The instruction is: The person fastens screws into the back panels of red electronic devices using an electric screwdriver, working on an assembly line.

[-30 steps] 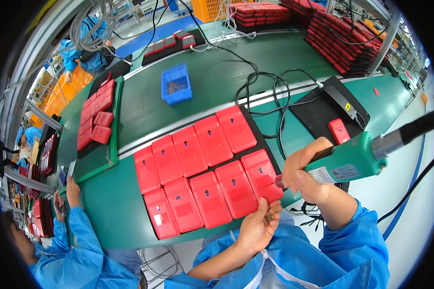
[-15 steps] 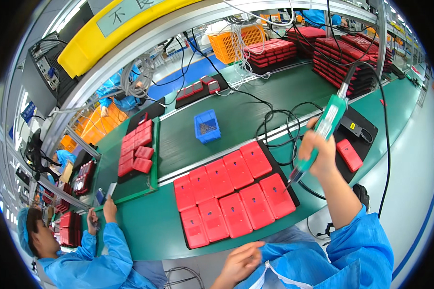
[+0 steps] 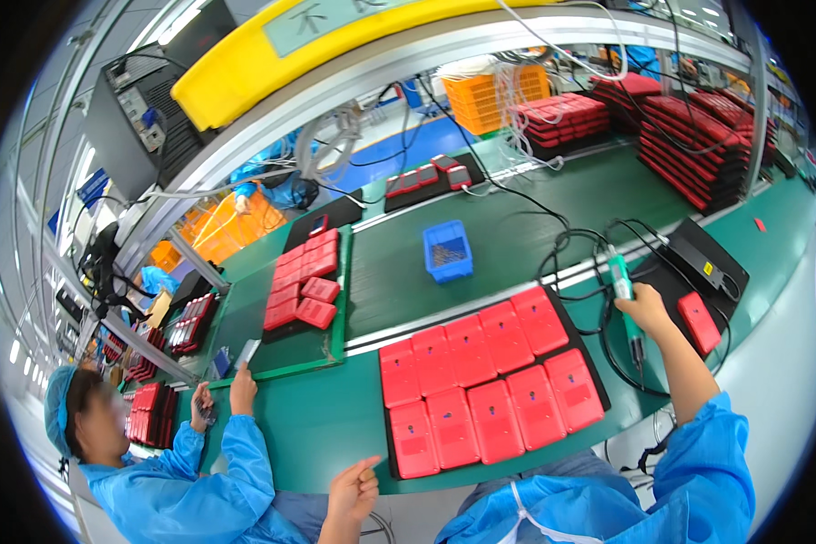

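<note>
- Blue sleeve fabric (image 3: 703,458) covers the right arm at four o'clock, counting from the middle of the red cases with twelve on the far side.
- Left hand (image 3: 354,490) at eight o'clock, near the mat's corner: forefinger reaching out, other fingers curled in; I cannot tell whether they pinch anything.
- Ten red cases (image 3: 495,420) lie in two rows of five on a black mat (image 3: 573,343), on the green table (image 3: 308,444).
- Right hand (image 3: 646,310) at two o'clock, fingers wrapped around a green electric screwdriver (image 3: 623,283), its tip downward and apart from the cases.
- Co-worker (image 3: 168,490) in blue between eight and nine, one hand at a flat pale piece (image 3: 248,352).
- Single red case (image 3: 698,324) between two and three, just beside a black box (image 3: 703,254).
- Blue bin (image 3: 451,272) at eleven, small dark pieces inside.
- More red cases (image 3: 304,267) at ten, grouped within a green-edged area.
- Stacked red cases (image 3: 694,150) at one.
- Orange crate (image 3: 473,107) at twelve, well beyond.
</note>
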`<action>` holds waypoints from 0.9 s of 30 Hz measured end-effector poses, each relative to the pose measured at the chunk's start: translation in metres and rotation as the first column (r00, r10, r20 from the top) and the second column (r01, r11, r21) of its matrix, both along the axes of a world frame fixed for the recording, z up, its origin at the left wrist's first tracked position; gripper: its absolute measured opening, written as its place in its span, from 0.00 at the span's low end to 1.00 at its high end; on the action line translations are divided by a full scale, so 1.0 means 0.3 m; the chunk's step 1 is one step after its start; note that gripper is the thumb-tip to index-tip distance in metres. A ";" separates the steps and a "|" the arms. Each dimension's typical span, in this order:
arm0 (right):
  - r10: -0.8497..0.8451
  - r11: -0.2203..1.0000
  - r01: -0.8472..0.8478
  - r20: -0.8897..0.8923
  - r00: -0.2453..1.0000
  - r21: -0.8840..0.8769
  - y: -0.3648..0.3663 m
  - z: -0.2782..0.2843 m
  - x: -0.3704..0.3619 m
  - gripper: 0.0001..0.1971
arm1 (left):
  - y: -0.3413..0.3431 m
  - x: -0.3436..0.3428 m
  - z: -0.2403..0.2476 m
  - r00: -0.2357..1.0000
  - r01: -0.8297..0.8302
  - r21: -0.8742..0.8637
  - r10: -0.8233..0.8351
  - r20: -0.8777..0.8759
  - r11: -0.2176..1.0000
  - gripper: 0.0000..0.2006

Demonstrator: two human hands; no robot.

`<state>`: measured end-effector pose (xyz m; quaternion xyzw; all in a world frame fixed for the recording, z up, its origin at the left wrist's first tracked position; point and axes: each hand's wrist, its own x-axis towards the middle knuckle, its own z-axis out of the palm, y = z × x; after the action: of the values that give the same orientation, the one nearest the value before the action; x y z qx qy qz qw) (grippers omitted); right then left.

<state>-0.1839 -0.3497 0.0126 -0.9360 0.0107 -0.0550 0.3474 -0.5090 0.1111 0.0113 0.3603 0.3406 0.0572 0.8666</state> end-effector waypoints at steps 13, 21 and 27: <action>0.380 0.916 -0.299 -0.340 0.860 0.268 0.249 0.087 -0.295 0.20 | -0.053 0.140 -0.009 0.983 0.178 0.368 -0.181 -0.026 0.913 0.13; 0.556 0.409 -0.015 -0.236 0.797 0.912 0.335 0.130 -0.328 0.29 | -0.050 0.153 -0.015 0.921 0.384 0.435 -0.370 -0.121 0.814 0.16; 0.567 0.357 -0.237 -0.008 0.824 0.903 0.460 0.277 -0.454 0.28 | -0.011 0.126 0.002 0.959 0.230 0.478 -0.282 0.039 0.847 0.18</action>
<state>-0.3199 -0.2116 0.0956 -0.5907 -0.1399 0.1989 0.7694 -0.4712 0.1079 0.0119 0.5976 0.2180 0.0411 0.7705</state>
